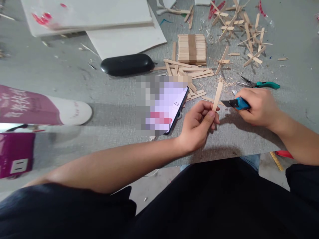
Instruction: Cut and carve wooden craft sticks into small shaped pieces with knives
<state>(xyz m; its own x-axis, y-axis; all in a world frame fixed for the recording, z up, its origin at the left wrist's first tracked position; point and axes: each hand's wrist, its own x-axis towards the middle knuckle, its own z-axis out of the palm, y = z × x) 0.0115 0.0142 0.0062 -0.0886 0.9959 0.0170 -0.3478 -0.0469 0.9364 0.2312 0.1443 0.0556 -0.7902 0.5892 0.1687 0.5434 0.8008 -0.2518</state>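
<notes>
A left hand (199, 124) pinches a flat wooden stick (217, 97) upright between thumb and fingers above a gray table (112, 132), while the right hand (259, 104) grips a blue utility knife (240, 103), its dark blade pointing toward the stick. A lit phone (168, 108) lies just beside the left hand. Farther back, green-handled pliers (267, 85) rest near pale wood shavings (225, 83), and loose sticks (196, 72) lie scattered in front of a banded bundle of sticks (191, 49), near a black case (127, 64). Beyond, crossed-stick pieces (253, 41) sit toward the table's far right, with white boards (99, 16) at far left.
</notes>
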